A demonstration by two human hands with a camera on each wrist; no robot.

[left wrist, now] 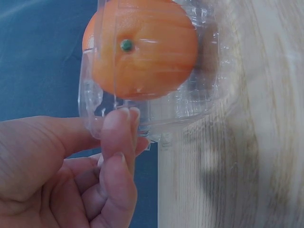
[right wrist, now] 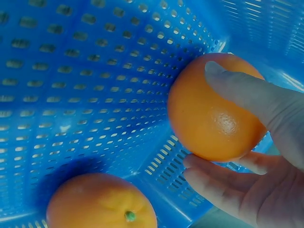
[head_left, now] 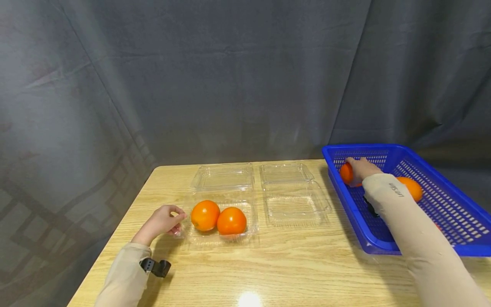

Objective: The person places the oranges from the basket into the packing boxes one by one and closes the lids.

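My right hand (head_left: 363,168) is inside the blue basket, its thumb and fingers curled round an orange (right wrist: 218,107) near the far left corner. In the right wrist view a second orange (right wrist: 102,204) lies lower in the basket. My left hand (head_left: 163,221) pinches the left edge of a clear plastic clamshell container (head_left: 251,213) on the table. Two oranges sit side by side in that container, a left orange (head_left: 205,215) and a right orange (head_left: 232,221). Through the clear wall, the left wrist view shows one orange (left wrist: 142,47) just beyond my fingertips.
The blue basket (head_left: 364,238) stands at the table's right side, with another orange (head_left: 410,188) beside my right forearm. An open clear clamshell (head_left: 295,209) with nothing in it lies right of the filled one. A grey curtain (head_left: 238,85) hangs behind the wooden table (head_left: 215,273).
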